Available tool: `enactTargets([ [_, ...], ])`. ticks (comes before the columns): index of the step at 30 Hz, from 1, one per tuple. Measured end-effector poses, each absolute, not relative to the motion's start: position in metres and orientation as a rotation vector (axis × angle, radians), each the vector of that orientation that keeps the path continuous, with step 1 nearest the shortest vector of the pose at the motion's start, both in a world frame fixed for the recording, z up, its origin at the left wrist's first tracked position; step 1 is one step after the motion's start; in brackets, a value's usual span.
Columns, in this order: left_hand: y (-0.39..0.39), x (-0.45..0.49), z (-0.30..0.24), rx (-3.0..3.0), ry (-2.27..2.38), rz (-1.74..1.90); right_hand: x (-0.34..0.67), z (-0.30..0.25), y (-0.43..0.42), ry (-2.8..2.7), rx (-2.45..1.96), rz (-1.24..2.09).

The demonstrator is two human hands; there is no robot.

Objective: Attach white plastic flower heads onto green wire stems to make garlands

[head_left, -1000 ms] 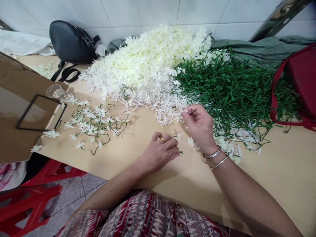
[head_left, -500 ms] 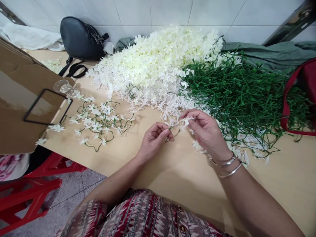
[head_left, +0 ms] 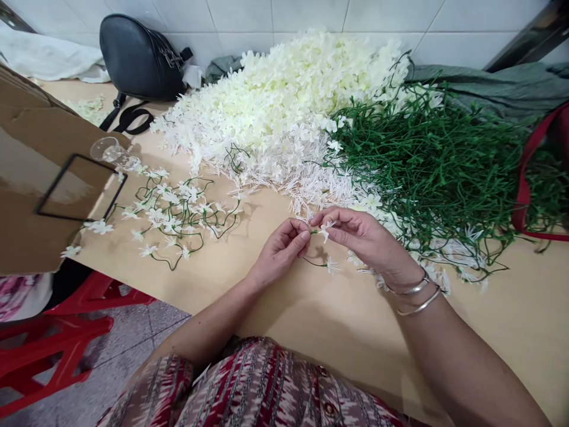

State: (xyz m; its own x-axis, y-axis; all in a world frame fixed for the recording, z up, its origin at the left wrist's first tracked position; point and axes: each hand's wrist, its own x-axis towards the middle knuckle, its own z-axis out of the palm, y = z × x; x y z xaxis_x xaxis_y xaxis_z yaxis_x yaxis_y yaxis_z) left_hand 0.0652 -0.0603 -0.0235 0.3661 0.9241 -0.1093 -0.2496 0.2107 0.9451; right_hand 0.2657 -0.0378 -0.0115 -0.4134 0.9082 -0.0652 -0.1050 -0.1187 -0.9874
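Note:
My left hand [head_left: 281, 250] pinches a green artificial flower stem [head_left: 315, 262] between thumb and fingers. A small white flower [head_left: 331, 267] hangs from one end of that stem, just above the table. Close beside it, my right hand [head_left: 367, 238] has thumb and fingers closed on another white artificial flower [head_left: 326, 230] at the stem's upper tip. The fingertips of both hands nearly touch. Behind them rises a heap of loose white petals [head_left: 284, 101], with thin white stamens [head_left: 306, 184] along its front. Green stems [head_left: 435, 160] lie piled to the right.
Several flowered stems [head_left: 178, 213] lie on the table [head_left: 275, 320] at left, near a tipped clear cup [head_left: 106, 149] and a cardboard box [head_left: 53, 178]. A black bag [head_left: 137, 59] stands at the back. A red strap [head_left: 522, 190] borders the green pile. Red stools [head_left: 57, 350] are at lower left.
My right hand has moved left to my left hand, bringing its white flower onto the stem tip. The stem's lower flower now shows below the hands. The view has shifted slightly.

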Motion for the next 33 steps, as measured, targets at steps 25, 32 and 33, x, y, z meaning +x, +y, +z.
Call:
enactTargets([
  [25, -0.070, 0.070, -0.037, 1.288, 1.045, 0.972, 0.264, -0.009, -0.039, -1.551, -1.089, 1.558],
  [32, -0.072, 0.070, -0.039, 1.378, 1.118, 0.920, 0.263, -0.010, -0.041, -1.557, -1.152, 1.603],
  [33, -0.072, 0.070, -0.039, 1.384, 1.122, 0.917, 0.263, -0.011, -0.041, -1.554, -1.152, 1.605],
])
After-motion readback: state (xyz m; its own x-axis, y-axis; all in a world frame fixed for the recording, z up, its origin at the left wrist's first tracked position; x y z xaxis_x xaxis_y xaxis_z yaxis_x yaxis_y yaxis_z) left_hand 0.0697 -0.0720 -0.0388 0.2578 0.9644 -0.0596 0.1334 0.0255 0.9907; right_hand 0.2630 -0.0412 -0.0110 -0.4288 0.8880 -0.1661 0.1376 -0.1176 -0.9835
